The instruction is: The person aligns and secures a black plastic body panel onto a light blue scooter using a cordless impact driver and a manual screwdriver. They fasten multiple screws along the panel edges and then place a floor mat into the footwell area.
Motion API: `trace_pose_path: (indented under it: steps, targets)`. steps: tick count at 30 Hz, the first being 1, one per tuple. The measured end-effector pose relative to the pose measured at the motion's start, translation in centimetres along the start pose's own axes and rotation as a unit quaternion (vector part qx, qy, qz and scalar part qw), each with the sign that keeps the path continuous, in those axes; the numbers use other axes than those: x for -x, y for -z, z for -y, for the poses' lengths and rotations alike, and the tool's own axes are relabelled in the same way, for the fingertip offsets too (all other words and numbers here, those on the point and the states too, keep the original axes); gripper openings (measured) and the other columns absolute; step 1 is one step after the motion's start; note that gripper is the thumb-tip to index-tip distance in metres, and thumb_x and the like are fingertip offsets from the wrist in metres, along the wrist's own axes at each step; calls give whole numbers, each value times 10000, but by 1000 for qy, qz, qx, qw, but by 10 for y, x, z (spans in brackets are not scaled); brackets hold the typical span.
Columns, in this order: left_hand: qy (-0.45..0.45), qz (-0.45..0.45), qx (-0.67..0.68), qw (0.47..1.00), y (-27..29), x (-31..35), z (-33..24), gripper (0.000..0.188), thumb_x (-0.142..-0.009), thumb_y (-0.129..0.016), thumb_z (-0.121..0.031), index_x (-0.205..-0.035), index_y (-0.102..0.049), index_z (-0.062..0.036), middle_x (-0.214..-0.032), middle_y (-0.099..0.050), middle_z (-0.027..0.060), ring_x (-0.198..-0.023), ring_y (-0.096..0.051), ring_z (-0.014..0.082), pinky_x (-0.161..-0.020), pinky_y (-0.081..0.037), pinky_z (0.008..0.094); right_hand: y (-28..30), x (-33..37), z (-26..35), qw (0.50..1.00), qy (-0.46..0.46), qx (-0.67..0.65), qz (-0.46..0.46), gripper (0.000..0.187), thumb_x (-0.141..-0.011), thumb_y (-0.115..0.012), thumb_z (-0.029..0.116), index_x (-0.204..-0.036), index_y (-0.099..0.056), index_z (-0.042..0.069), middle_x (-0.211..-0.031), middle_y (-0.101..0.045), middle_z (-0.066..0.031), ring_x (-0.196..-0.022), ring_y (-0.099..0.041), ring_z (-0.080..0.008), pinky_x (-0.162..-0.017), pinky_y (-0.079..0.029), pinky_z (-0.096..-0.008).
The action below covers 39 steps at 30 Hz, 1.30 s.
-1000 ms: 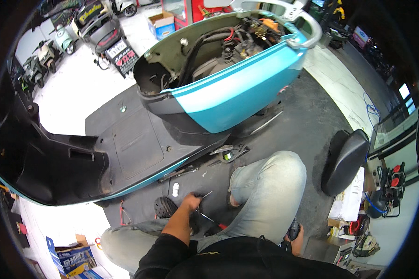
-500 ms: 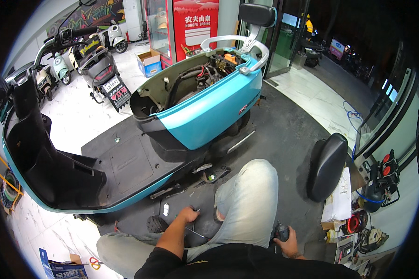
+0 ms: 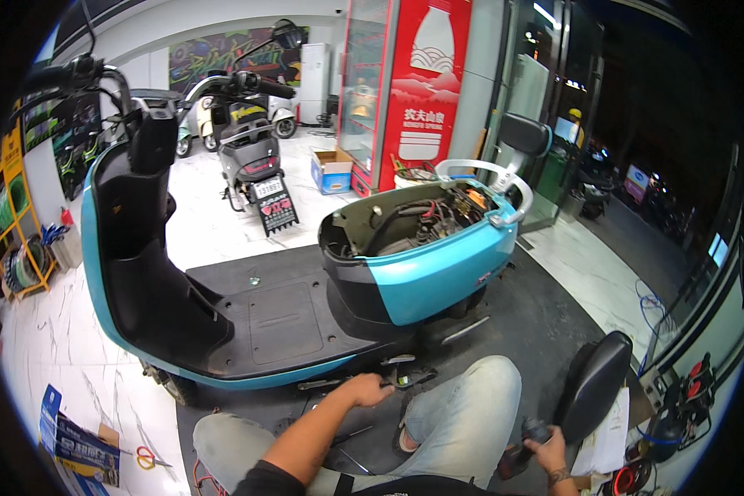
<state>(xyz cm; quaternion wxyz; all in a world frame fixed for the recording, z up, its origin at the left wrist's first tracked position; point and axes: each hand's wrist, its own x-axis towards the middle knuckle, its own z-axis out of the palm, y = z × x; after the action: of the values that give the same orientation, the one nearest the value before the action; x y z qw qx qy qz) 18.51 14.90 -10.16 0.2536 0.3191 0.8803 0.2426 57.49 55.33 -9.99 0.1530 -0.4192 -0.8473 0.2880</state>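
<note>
My right hand point(image 3: 548, 450) is wrapped round a dark cordless drill point(image 3: 536, 430), held low beside my right knee. In front of me, my left hand point(image 3: 369, 390) reaches to the near lower edge of a turquoise electric scooter point(image 3: 438, 285), fingers closed. Whatever those fingers hold, if anything, is too small to make out. Just past them lies a dark bracket-like part point(image 3: 417, 378) by the scooter's footboard point(image 3: 285, 322). The scooter's seat is off, and wiring point(image 3: 426, 223) shows in its open body. On the mat between my legs lies a thin metal rod point(image 3: 355, 460).
A black scooter seat point(image 3: 597, 388) lies at right on the dark mat point(image 3: 546, 318). Red-handled scissors point(image 3: 147, 457) and a blue box point(image 3: 78, 446) are at lower left. A parked scooter point(image 3: 252, 157) and an open carton point(image 3: 331, 171) stand behind. An air compressor point(image 3: 686, 405) is at far right.
My view has tilted up and swung left. My left hand has moved forward, closer to the scooter's lower edge. My right hand still grips the drill, now raised a little beside my knee.
</note>
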Motion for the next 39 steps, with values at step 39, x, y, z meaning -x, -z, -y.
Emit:
trace_pose_path:
  steps: [39]
  targets:
    - [-106, -223, 155, 956, 191, 134, 31, 418, -908, -829, -167, -1311, -763, -79, -851, -658, 105, -735, -636, 280, -690, -519, 378, -170, -35, 465, 765, 275, -382, 440, 686, -785, -1000, 411, -1184, -636, -11, -972, -704, -15, -900, -632, -61, -809, -544, -251]
